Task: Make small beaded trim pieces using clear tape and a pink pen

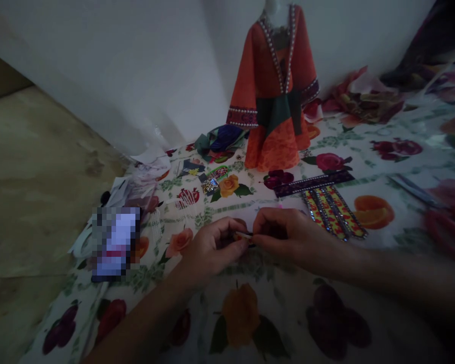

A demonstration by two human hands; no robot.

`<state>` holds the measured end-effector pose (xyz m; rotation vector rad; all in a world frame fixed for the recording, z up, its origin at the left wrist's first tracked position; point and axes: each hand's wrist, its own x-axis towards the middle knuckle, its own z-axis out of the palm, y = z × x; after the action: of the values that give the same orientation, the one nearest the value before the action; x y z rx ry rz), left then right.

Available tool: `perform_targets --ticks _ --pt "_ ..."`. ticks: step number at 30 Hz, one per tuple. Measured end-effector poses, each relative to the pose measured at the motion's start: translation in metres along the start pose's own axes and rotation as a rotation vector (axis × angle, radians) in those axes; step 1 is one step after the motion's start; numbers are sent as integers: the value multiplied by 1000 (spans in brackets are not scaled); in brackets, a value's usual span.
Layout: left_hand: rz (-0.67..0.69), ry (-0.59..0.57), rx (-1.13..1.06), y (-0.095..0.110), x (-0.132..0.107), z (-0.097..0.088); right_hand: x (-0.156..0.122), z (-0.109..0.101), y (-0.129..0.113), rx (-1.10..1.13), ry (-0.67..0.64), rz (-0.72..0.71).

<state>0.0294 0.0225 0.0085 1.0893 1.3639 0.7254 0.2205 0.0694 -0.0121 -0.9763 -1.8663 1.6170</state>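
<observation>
Over the flowered cloth, my left hand (pixel 220 241) is closed in a pinch on a small strip of patterned trim (pixel 243 235). My right hand (pixel 282 231) pinches at the strip's right end, thumb and forefinger together. Most of the strip is hidden by the fingers. Just beyond my right hand lie several yellow-and-red trim strips (pixel 321 212) with shiny edging, side by side. A longer dark trim strip (pixel 314 183) lies slantwise behind them. Farther back stands a doll-sized orange and green dress (pixel 275 111) with pearl-like edging, upright on a white form.
A phone (pixel 116 245), partly blurred out, lies at left near the table's edge. Red-handled scissors (pixel 445 230) lie at right. Fabric scraps (pixel 367 96) are heaped against the wall. Small decorations (pixel 210 184) and bead strips (pixel 187 198) sit left of the dress.
</observation>
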Motion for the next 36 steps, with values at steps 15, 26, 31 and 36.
perform_targets --ticks 15,26,31,36 --pt "6 39 -52 3 -1 4 0 1 -1 0 -11 16" --pt "15 36 -51 2 0 3 0 1 1 8 -7 11" --pt "18 36 -42 3 -1 3 0 1 0 11 -4 5" --pt "-2 29 -35 4 -1 4 0 1 -1 5 -5 9"
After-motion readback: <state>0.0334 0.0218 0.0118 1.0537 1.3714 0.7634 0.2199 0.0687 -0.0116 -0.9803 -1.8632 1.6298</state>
